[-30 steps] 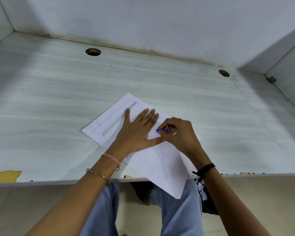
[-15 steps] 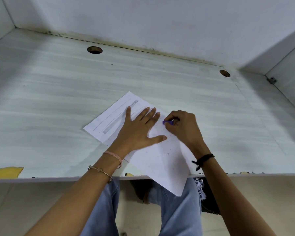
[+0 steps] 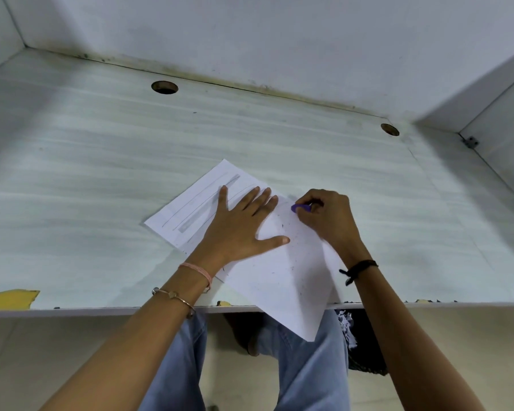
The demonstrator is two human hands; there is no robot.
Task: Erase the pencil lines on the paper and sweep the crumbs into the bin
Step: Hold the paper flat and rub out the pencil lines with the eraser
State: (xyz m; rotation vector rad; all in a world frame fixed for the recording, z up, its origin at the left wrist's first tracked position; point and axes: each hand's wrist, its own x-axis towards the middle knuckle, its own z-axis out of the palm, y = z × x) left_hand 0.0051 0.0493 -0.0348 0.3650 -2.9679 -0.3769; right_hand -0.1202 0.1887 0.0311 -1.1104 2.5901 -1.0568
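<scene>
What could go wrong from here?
1. The near corner of the paper overhangs the desk edge, so the crumbs on it may slide off onto the lap.
2. The right hand holds the eraser by the paper's right edge, beyond the flat left hand; the paper could buckle there.
3. The left hand lies over the pencil lines and might smudge them.

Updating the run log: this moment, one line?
erasing | left hand flat on paper | right hand pinches purple eraser | crumbs on paper
</scene>
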